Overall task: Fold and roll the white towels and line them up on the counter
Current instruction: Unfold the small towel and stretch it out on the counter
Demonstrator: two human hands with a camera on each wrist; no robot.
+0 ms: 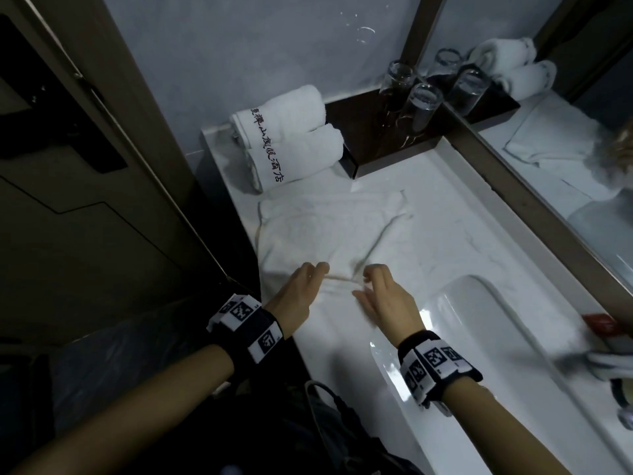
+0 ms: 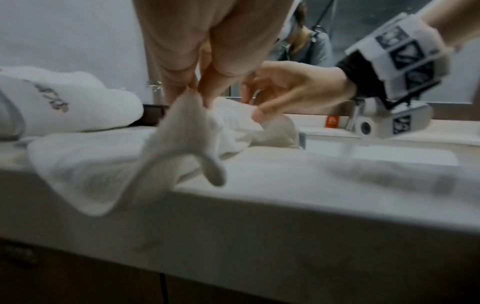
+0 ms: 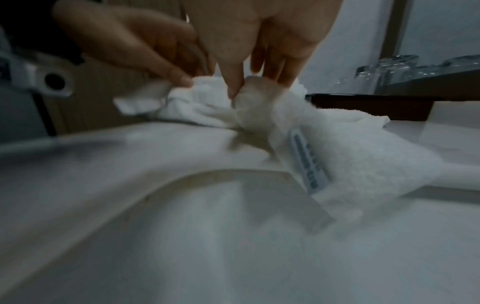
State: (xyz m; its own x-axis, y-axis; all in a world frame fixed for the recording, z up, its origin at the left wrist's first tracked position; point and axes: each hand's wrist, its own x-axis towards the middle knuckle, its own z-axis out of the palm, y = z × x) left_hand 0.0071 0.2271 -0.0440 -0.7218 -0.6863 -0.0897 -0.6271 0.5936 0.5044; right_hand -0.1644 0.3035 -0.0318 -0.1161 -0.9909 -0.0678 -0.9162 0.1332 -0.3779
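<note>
A white towel [image 1: 329,231] lies spread on the pale counter [image 1: 445,234], its near edge lifted. My left hand [image 1: 305,286] pinches that near edge on the left; the left wrist view shows the fingertips [image 2: 197,94] gripping a raised corner of the towel [image 2: 109,164]. My right hand [image 1: 380,293] pinches the same edge a little to the right, and in the right wrist view its thumb and fingers [image 3: 233,90] squeeze the bunched towel [image 3: 337,152] with a label on it. Two rolled white towels [image 1: 291,138] with black lettering lie side by side at the counter's far left.
A dark tray [image 1: 387,149] with upturned glasses [image 1: 421,104] stands at the back by the mirror [image 1: 565,149]. The sink basin [image 1: 479,337] lies right of my hands. A red item [image 1: 599,325] sits near the tap at far right. A dark door panel [image 1: 85,166] borders the counter's left.
</note>
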